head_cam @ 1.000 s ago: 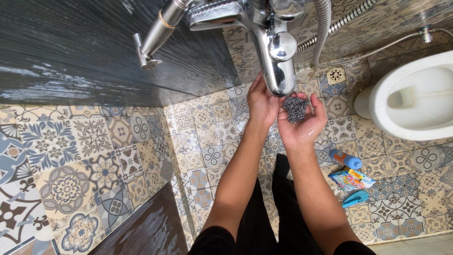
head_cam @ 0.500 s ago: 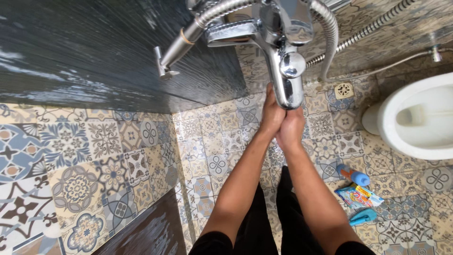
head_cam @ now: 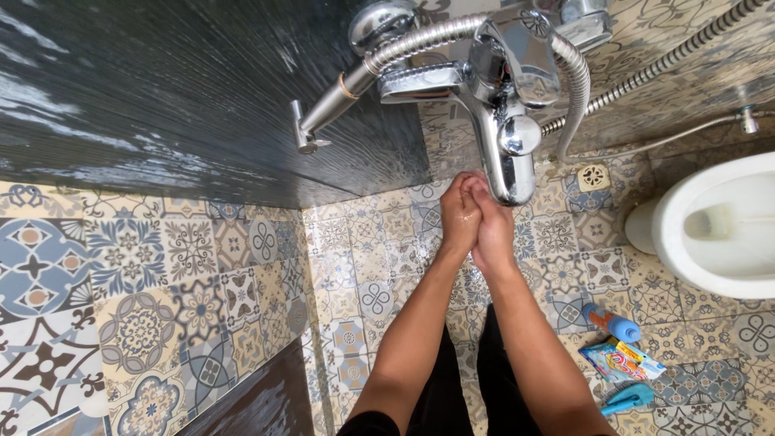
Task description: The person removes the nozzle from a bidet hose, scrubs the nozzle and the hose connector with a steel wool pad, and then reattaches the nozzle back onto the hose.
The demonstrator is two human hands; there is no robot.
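Note:
A chrome wall tap [head_cam: 507, 121] with a long spout juts out from the tiled wall, a shower hose looped around it. Just below and left of the spout's end, my left hand [head_cam: 458, 216] and my right hand [head_cam: 494, 230] are pressed together palm to palm, wet, fingers wrapped over each other. Whether anything lies between the palms is hidden. Both forearms reach up from the bottom of the view.
A white toilet bowl [head_cam: 718, 226] stands at the right. On the patterned tile floor lie a blue bottle [head_cam: 615, 324], a colourful packet [head_cam: 622, 361] and a blue brush [head_cam: 632, 397]. A floor drain [head_cam: 593, 177] sits by the wall. A dark wall panel [head_cam: 202, 97] fills the upper left.
A second ago my hands were cupped apart under the spout with a dark scrubber in the right palm. Now they are clasped together, and the view has shifted lower.

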